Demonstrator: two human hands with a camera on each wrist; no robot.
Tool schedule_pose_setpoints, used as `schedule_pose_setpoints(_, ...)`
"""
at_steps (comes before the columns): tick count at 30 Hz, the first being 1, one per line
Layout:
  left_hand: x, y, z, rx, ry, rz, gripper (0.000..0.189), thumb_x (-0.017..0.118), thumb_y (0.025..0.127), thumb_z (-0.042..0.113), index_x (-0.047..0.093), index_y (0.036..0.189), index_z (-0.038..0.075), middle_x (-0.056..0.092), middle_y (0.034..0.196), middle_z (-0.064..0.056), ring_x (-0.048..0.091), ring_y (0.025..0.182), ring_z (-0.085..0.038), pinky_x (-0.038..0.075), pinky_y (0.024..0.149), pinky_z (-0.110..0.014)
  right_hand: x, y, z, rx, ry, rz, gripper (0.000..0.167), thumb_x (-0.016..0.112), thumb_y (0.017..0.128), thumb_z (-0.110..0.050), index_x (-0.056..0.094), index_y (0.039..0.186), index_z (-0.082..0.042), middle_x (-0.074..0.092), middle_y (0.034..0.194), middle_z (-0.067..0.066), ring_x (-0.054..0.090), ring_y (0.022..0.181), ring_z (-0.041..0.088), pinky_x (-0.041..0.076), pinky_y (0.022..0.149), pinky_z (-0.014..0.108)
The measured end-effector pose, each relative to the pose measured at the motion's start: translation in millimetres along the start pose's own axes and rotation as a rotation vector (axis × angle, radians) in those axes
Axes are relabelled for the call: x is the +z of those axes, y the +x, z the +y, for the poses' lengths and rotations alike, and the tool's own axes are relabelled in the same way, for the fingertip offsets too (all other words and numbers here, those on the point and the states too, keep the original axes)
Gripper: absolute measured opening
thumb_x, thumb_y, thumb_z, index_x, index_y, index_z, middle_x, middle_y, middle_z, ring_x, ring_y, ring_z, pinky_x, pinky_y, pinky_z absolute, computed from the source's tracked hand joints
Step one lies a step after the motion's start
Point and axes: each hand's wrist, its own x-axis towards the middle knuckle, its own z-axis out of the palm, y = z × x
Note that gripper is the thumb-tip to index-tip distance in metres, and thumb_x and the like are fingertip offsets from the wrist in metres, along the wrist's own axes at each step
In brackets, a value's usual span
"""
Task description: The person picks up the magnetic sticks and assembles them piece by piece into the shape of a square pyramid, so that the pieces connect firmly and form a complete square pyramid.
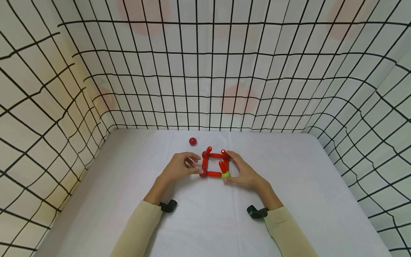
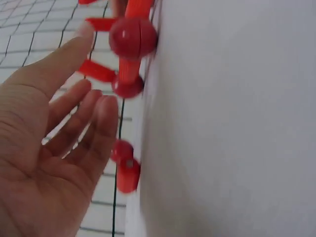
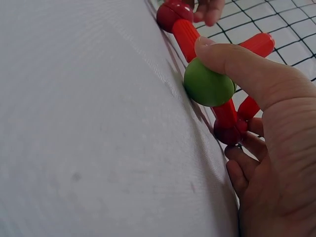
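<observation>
A square frame of red magnetic-style rods and balls lies on the white cloth, with short red rods sticking up from its corners. Its near right corner is a green ball; the other corners are dark red balls. My right hand grips the frame's right side, thumb on the green ball and fingertips around the far red ball. At the left side, my left hand has loosely bent fingers. Its thumb tip overlaps a short upright rod at the near left corner; its other fingers hold nothing.
A loose red ball lies on the cloth beyond the frame, to the left. White cloth covers the table. Black wire mesh stands behind and along both sides. Each wrist wears a dark band.
</observation>
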Motion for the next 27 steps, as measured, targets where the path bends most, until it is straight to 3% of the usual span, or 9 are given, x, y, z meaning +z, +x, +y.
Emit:
schedule_pose_setpoints(5,-18.5,-2.1,-12.1,-0.041,0.042,0.131,0.054,0.087,0.082,0.04,0.072,0.126,0.014,0.071,0.118,-0.007,0.066,0.097,-0.022,0.059,0.081,-0.035,-0.5,-1.5,-1.2,0.005,0.017,-0.007,0.112,0.087,0.077,-0.051,0.02,0.164,-0.032,0.023,0.171,0.001,0.021,0.159,0.03,0.026,0.124,0.062)
schedule_pose_setpoints(9,-23.9,-1.4,-19.8,-0.13,0.077,0.188,0.056,0.084,0.085,0.042,0.069,0.132,0.014,0.069,0.119,-0.008,0.067,0.102,-0.024,0.06,0.083,-0.037,0.5,-1.5,0.1,0.0,0.025,-0.003,0.111,0.087,0.077,-0.051,0.02,0.164,-0.032,0.023,0.171,0.001,0.021,0.159,0.03,0.026,0.124,0.061)
schedule_pose_setpoints(12,-22.5,0.1,-22.3,-0.226,0.074,0.225,0.061,0.08,0.088,0.046,0.065,0.137,0.014,0.068,0.117,-0.008,0.068,0.101,-0.024,0.061,0.079,-0.035,1.1,-0.6,1.6,-0.001,0.023,-0.001,0.111,0.087,0.077,-0.051,0.021,0.164,-0.033,0.024,0.171,0.0,0.021,0.159,0.029,0.026,0.124,0.061)
schedule_pose_setpoints(18,-16.1,0.5,-20.5,-0.351,0.068,0.277,0.069,0.08,0.088,0.045,0.06,0.14,0.005,0.069,0.115,-0.015,0.066,0.09,-0.024,0.057,0.066,-0.026,1.7,0.9,2.8,0.001,0.029,0.002,0.11,0.087,0.077,-0.051,0.021,0.164,-0.034,0.024,0.171,-0.001,0.021,0.159,0.029,0.026,0.123,0.062)
schedule_pose_setpoints(23,-11.7,0.6,-19.4,-0.399,0.056,0.318,0.058,0.082,0.089,0.034,0.065,0.134,0.003,0.072,0.109,-0.014,0.066,0.085,-0.022,0.057,0.064,-0.023,2.2,1.8,3.7,-0.01,0.028,0.004,0.11,0.087,0.077,-0.05,0.021,0.164,-0.033,0.024,0.171,0.0,0.02,0.159,0.029,0.026,0.123,0.062)
schedule_pose_setpoints(27,-11.1,2.5,-18.9,-0.404,0.06,0.319,0.051,0.081,0.09,0.03,0.068,0.132,0.005,0.074,0.111,-0.014,0.071,0.092,-0.024,0.06,0.068,-0.025,2.2,1.8,5.1,-0.003,0.024,0.008,0.111,0.087,0.076,-0.05,0.022,0.164,-0.033,0.024,0.171,-0.001,0.021,0.159,0.029,0.027,0.123,0.062)
